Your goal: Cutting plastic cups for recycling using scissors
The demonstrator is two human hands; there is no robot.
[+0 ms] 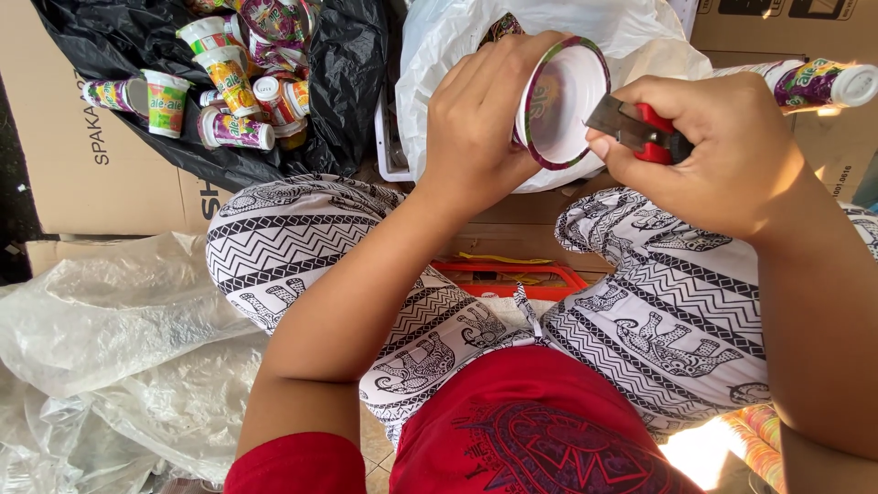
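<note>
Left hand (476, 119) holds cup (560, 102) (cutter (631, 128) at rim).

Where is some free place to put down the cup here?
Bare cardboard lies left of the black bag, above the clear plastic sheets. A small strip of floor shows between the knees, above the red tray. The black bag is crowded with cups. The left hand holds the cup; the right hand holds a cutter.

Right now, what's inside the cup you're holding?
The cup shows a bare white inside, apparently empty. The cutter blade crosses its rim; the bottom's far edge is hidden.
</note>
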